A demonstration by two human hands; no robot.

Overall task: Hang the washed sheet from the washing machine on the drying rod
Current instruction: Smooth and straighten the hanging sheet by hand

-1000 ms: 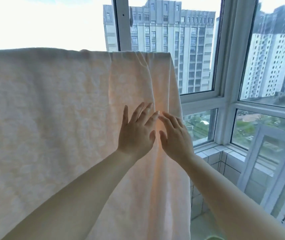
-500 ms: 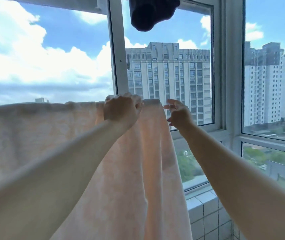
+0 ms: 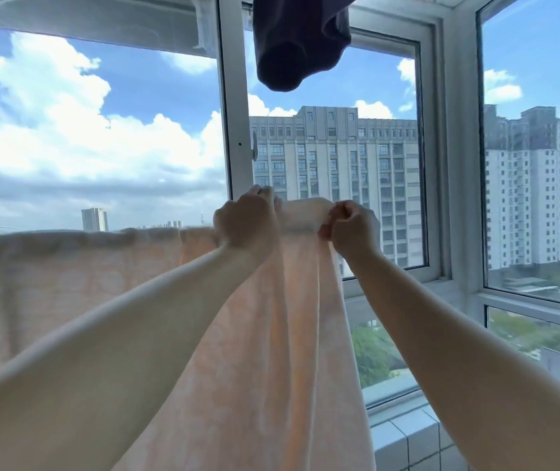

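Both hands, left hand (image 3: 246, 220); right hand (image 3: 353, 229), grip sheet (image 3: 288, 334); rod hidden.

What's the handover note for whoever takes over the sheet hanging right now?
Left hand: grips the top edge of the sheet, fingers curled over it.
Right hand: pinches the same top edge at the sheet's right end.
Sheet: peach, draped along the line across the window, hanging down on the near side; the right end is bunched into folds between the hands. The rod itself is hidden under the fabric.
Dark garment hangs above, apart from the sheet.
Done: sheet is up and draped.
Left: probably spread the bunched right end flat, then let go.
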